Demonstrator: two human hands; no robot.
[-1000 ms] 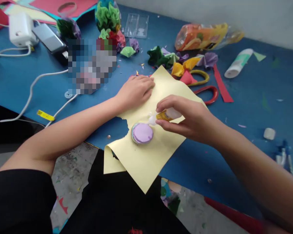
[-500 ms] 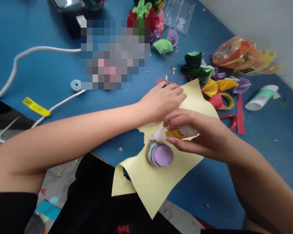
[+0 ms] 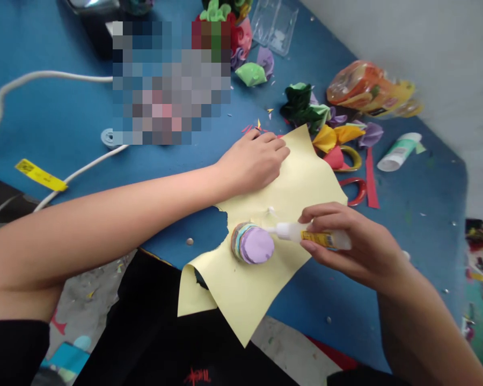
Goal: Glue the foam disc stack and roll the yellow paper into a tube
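My right hand [image 3: 346, 241] is closed around a small white glue bottle [image 3: 320, 237] with a yellow label. Its nozzle points left, at the right side of a stack of round paper discs [image 3: 256, 245], purple on top. The stack rests on a pale yellow paper sheet [image 3: 261, 289] with a torn left edge and a curled lower corner. My left hand [image 3: 253, 161] lies flat on the upper part of the sheet, palm down, fingers loosely bent.
Red- and yellow-handled scissors [image 3: 356, 191], a red strip [image 3: 371, 179], folded paper petals [image 3: 326, 138], a white-green roll [image 3: 400, 152] and an orange packet [image 3: 370, 90] lie to the right. A white cable [image 3: 54, 75] crosses the left. The blue table [image 3: 209, 230] has a near edge.
My right hand has moved right and slightly down with the glue bottle, and its nozzle has passed from the stack's upper left to its right side. The whole view has shifted a little.
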